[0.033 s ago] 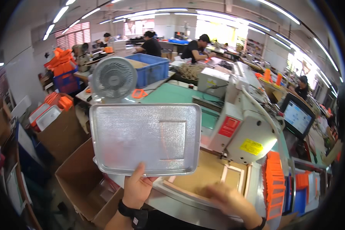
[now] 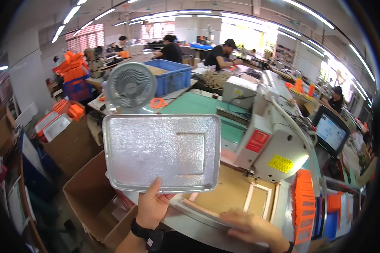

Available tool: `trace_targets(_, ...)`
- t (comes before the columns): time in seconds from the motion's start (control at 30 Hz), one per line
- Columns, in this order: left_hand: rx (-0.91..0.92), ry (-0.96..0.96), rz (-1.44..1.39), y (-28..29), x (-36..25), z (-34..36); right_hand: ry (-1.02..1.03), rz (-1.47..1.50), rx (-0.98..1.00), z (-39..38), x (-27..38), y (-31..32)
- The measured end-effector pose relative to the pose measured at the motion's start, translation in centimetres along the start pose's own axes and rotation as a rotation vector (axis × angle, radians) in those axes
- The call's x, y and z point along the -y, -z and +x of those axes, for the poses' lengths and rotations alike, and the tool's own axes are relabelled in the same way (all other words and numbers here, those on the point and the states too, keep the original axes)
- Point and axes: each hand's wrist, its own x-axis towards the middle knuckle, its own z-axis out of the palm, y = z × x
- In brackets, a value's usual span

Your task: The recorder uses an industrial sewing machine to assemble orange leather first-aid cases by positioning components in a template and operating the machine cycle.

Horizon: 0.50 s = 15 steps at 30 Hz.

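My left hand (image 2: 153, 206) grips the lower edge of a silver rectangular tray (image 2: 150, 154), its thumb lying on the front face. Held nearly upright, the tray has rounded corners, a raised rim and a small rectangle pressed into its right part. My right hand (image 2: 255, 227) is slightly blurred, its fingers stretched out with no object seen in them. It hovers over or touches the near edge of a tan template board (image 2: 223, 192) with pale strips; contact cannot be told. Behind the board stands a white sewing machine head (image 2: 278, 158) with a lit lamp.
An open cardboard box (image 2: 86, 192) stands below left of the tray. A grey fan (image 2: 131, 85) and a blue crate (image 2: 173, 80) are behind it. Orange mesh pieces (image 2: 304, 206) lie at right, below a monitor (image 2: 330, 131). Several people work farther back.
My right hand has shifted slightly left and its fingers look flatter. The surroundings have slid a little right in view; the tray stays in my left hand.
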Motion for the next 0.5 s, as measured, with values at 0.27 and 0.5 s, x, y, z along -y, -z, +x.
trace_targets(0.27, -0.01, 0.03, -0.282, 4.9, -4.4, 1.7, -0.061, -0.222, -0.075, -0.9, 5.7, 1.2)
trace_targets(0.5, 0.271, 0.342, -0.972, 10.9, -8.0, 3.9, -0.203, -0.276, -0.142, -4.6, 6.9, -2.3)
